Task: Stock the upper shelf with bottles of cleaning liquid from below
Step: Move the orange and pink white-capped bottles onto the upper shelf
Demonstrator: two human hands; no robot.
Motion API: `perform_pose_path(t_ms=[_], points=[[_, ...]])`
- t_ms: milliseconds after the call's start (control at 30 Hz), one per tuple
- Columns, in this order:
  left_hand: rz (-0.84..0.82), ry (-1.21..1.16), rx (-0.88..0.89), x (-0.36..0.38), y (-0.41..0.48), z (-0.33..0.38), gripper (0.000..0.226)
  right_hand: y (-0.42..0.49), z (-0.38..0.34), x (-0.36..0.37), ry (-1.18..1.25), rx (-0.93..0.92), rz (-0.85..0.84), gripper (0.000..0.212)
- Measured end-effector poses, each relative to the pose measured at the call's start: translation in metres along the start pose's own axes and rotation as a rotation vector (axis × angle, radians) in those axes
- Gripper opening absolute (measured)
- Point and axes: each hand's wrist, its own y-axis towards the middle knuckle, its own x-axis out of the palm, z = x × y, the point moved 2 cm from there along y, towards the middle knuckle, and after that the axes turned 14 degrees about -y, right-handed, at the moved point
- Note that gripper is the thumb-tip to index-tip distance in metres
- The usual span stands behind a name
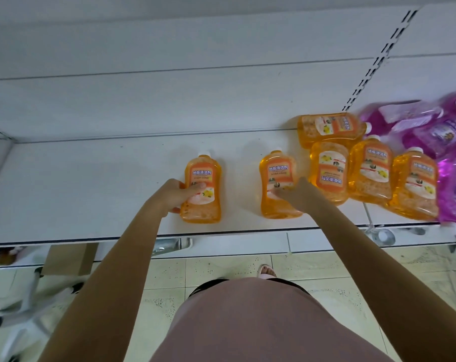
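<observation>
Left bottle (203, 168), orange, sat near the middle of the white shelf (91, 184), close to its near edge. The left hand (178, 193) gripped it, curled round its left side with one fingertip on the label. Right bottle (279, 165), also orange, sat apart to the right; the right hand (297, 193) gripped it, fingers across the label. Four more orange bottles (370, 171) crowded further right, the farthest lying sideways, and purple bottles (435, 131) lay beyond them

Left grip (175, 193) round one orange bottle (203, 169), right grip (298, 192) round a second orange bottle (277, 169), both on the white shelf (78, 192).
</observation>
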Motion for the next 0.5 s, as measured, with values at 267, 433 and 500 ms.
perform_pose_path(t_ms=[267,433,500], points=[[0.101,-0.13,0.108,-0.013,-0.011,-0.018,0.032,-0.032,0.015,0.026,0.262,-0.061,0.111,0.042],[0.197,-0.26,0.302,-0.025,-0.031,-0.035,0.039,-0.069,0.027,0.056,0.365,-0.062,0.153,0.04],[0.223,-0.223,0.352,-0.032,-0.042,-0.044,0.049,-0.083,0.033,0.065,0.325,-0.076,0.168,0.038]])
